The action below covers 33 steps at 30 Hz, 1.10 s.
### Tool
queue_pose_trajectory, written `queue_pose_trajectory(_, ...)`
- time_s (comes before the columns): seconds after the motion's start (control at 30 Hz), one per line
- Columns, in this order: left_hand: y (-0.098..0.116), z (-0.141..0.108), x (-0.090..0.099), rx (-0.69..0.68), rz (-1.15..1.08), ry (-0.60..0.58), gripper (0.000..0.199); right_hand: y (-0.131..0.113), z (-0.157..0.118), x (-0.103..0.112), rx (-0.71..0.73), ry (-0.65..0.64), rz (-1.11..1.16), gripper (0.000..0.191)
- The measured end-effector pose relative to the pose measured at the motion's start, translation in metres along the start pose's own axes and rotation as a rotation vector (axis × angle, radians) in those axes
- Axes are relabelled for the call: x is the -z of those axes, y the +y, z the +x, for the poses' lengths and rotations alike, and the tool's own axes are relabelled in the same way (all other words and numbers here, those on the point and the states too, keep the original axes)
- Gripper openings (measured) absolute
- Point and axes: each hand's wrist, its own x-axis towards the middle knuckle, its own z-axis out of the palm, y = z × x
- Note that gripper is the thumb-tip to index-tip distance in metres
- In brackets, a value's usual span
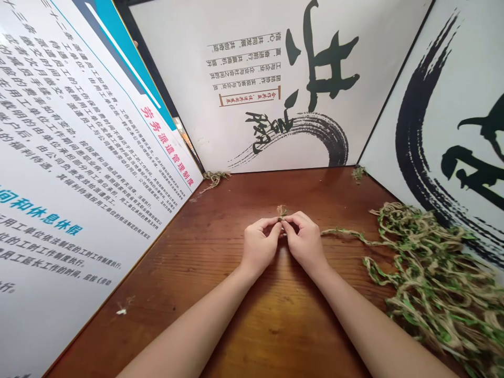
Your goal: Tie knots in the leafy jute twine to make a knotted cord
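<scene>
Both hands meet over the middle of the brown wooden table (189,252), fingertips touching. My left hand (260,242) pinches a small bit of green and tan twine (282,211) between thumb and forefinger. Right beside it, my right hand (304,239) pinches the same twine, whose short frayed end sticks up above the fingertips. From behind my right hand a strand (342,231) of the twine runs right to a large tangled pile (429,273) of leafy twine. The part between the fingertips is mostly hidden.
Printed boards stand at the left (79,210), the back (189,68) and the right (381,152) of the table. Small twine scraps lie in the back left corner (214,177) and back right corner (358,173). A whitish scrap (121,312) rests at the front left.
</scene>
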Motion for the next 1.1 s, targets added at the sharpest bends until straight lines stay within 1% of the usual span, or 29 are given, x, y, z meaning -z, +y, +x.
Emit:
queue_pose_trajectory(0.1, -0.001, 0.000, 0.001, 0.007, 0.030, 0.007, 0.009, -0.001, 0.000, 0.000, 0.004, -0.009, 0.005, 0.023)
queue_pose_trajectory(0.3, -0.005, 0.000, 0.003, -0.065, 0.162, 0.043, 0.013, -0.003, -0.002, 0.000, 0.069, -0.048, -0.022, 0.023)
queue_pose_trajectory(0.4, -0.004, -0.002, 0.004, -0.113, 0.227, 0.075, 0.014, -0.004, -0.003, -0.001, 0.080, -0.018, -0.063, 0.022)
queue_pose_trajectory(0.47, -0.002, -0.003, 0.003, -0.132, 0.257, 0.066, 0.014, -0.004, -0.003, -0.002, 0.064, 0.017, -0.092, 0.021)
queue_pose_trajectory(0.6, -0.002, 0.000, 0.002, -0.087, 0.229, 0.016, 0.013, -0.004, -0.002, -0.003, 0.012, 0.050, -0.114, 0.022)
queue_pose_trajectory(0.73, -0.009, 0.007, 0.003, -0.026, 0.169, -0.029, 0.011, -0.002, 0.000, -0.002, -0.049, 0.032, -0.054, 0.021)
queue_pose_trajectory(0.83, -0.011, 0.011, 0.003, 0.010, 0.123, -0.046, 0.012, 0.000, 0.002, -0.001, -0.067, 0.012, -0.002, 0.021)
queue_pose_trajectory(1.0, -0.004, 0.013, 0.004, 0.111, 0.040, -0.090, 0.012, 0.004, 0.003, -0.001, -0.144, -0.038, 0.084, 0.022)
queue_pose_trajectory(1.1, 0.000, 0.013, 0.005, 0.133, -0.014, -0.099, 0.014, 0.006, 0.003, -0.002, -0.196, -0.023, 0.183, 0.023)
